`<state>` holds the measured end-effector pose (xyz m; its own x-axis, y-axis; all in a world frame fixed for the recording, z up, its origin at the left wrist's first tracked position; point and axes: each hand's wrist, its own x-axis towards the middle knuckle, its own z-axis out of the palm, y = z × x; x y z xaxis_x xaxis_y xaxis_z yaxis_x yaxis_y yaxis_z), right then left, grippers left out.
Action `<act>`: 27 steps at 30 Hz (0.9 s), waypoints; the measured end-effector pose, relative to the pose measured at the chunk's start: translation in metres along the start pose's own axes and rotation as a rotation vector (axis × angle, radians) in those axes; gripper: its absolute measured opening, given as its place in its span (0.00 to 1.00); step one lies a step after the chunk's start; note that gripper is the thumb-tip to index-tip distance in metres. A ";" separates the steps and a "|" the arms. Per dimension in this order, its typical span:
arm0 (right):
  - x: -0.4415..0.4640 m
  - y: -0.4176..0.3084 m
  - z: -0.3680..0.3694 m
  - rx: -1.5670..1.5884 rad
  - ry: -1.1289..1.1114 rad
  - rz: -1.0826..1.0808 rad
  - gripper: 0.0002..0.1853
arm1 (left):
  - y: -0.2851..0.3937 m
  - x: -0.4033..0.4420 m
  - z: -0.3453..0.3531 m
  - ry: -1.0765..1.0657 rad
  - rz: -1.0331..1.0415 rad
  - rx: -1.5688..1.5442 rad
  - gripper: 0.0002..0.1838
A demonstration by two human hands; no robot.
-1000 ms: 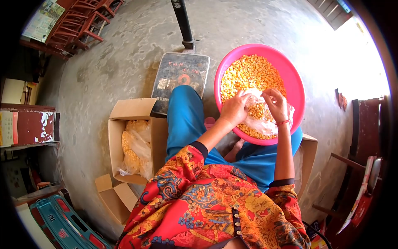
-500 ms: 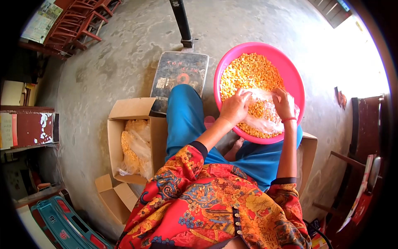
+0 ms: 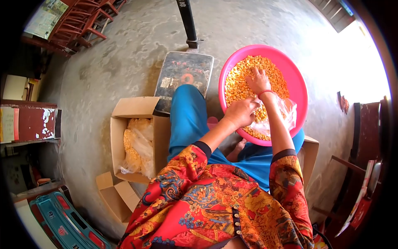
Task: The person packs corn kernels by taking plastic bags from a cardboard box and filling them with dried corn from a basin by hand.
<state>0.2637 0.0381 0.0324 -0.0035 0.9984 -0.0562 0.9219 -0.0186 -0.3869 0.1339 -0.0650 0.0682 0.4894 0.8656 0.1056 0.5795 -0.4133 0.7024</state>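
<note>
A pink basin (image 3: 297, 89) full of yellow corn kernels (image 3: 240, 76) stands in front of me to the right. My left hand (image 3: 241, 113) is closed on the edge of a clear plastic bag (image 3: 287, 113), which lies across the near right part of the basin. With its fingers spread, my right hand (image 3: 259, 81) rests on the kernels near the middle of the basin. Its fingertips touch the corn, and any kernels under the palm are hidden.
An open cardboard box (image 3: 159, 143) on my left holds filled plastic bags (image 3: 139, 147). A platform scale (image 3: 184, 74) with a black post (image 3: 186, 20) stands ahead. Another box (image 3: 311, 151) is by my right leg. Red chairs (image 3: 85, 25) stand far left.
My right hand has let go of the bag's edge and moved forward onto the corn. My left hand still grips the bag, which has sagged toward the right.
</note>
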 end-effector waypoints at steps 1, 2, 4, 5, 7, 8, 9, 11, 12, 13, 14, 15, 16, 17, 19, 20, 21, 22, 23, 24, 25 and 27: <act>-0.004 -0.007 -0.002 0.020 -0.017 -0.023 0.25 | 0.000 0.000 0.000 -0.004 0.002 0.002 0.17; -0.006 -0.012 -0.005 0.039 -0.034 -0.045 0.23 | 0.000 0.000 0.000 -0.008 0.003 0.003 0.17; -0.005 -0.008 0.007 0.037 -0.011 -0.076 0.22 | -0.001 0.001 0.001 -0.026 -0.015 0.036 0.16; -0.005 -0.006 0.013 0.037 0.015 -0.106 0.20 | -0.001 0.001 0.002 -0.046 -0.031 0.071 0.16; -0.001 -0.002 0.015 0.029 -0.048 -0.086 0.19 | 0.000 0.001 0.002 -0.035 -0.027 0.055 0.16; 0.001 0.001 0.015 0.024 -0.108 -0.067 0.18 | 0.000 0.001 0.001 -0.023 -0.021 0.043 0.16; 0.002 0.006 0.018 0.023 -0.108 -0.068 0.18 | 0.001 0.001 0.000 -0.022 -0.021 0.043 0.16; 0.005 0.019 0.024 0.513 -0.064 -0.030 0.17 | 0.002 0.000 -0.002 0.008 -0.013 -0.015 0.16; 0.006 0.021 0.026 0.856 -0.094 0.079 0.14 | 0.003 0.000 -0.003 0.007 -0.014 -0.015 0.16; 0.001 0.012 0.006 1.094 -0.202 0.300 0.13 | 0.004 0.001 -0.003 -0.014 -0.044 -0.006 0.16; -0.004 0.002 -0.015 1.324 -0.311 0.528 0.12 | 0.004 0.002 -0.004 -0.035 -0.073 0.002 0.16; -0.003 0.009 -0.017 1.533 -0.382 0.465 0.11 | 0.003 0.002 -0.002 -0.036 -0.072 0.003 0.16; -0.002 0.016 -0.020 1.741 -0.454 0.393 0.11 | 0.001 0.003 0.000 0.007 -0.086 -0.024 0.16; -0.004 0.022 -0.021 1.859 -0.467 0.279 0.12 | 0.000 0.003 0.002 0.050 -0.100 -0.051 0.16; -0.012 0.023 -0.033 1.885 -0.445 0.224 0.11 | 0.000 0.004 0.002 0.068 -0.105 -0.055 0.17; -0.017 0.025 -0.038 1.889 -0.424 0.214 0.10 | 0.000 0.004 0.003 0.089 -0.112 -0.060 0.18; -0.028 0.019 -0.051 1.824 -0.377 0.209 0.09 | 0.000 0.004 0.003 0.086 -0.110 -0.061 0.18; -0.035 0.020 -0.055 1.825 -0.375 0.210 0.09 | 0.000 0.004 0.002 0.099 -0.113 -0.044 0.19; -0.041 0.022 -0.057 1.810 -0.377 0.153 0.09 | 0.000 0.004 0.002 0.112 -0.117 -0.028 0.20; -0.048 0.024 -0.061 1.795 -0.379 0.096 0.09 | 0.000 0.004 0.001 0.126 -0.121 -0.012 0.22; -0.056 0.026 -0.066 1.814 -0.421 0.067 0.08 | 0.001 0.003 0.000 0.124 -0.120 -0.013 0.22; -0.078 0.025 -0.070 1.635 -0.375 0.038 0.08 | 0.003 0.003 -0.002 0.114 -0.123 -0.031 0.24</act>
<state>0.3140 -0.0367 0.0917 -0.3001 0.9337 -0.1954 -0.4197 -0.3132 -0.8519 0.1357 -0.0635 0.0720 0.3378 0.9363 0.0958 0.6090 -0.2951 0.7362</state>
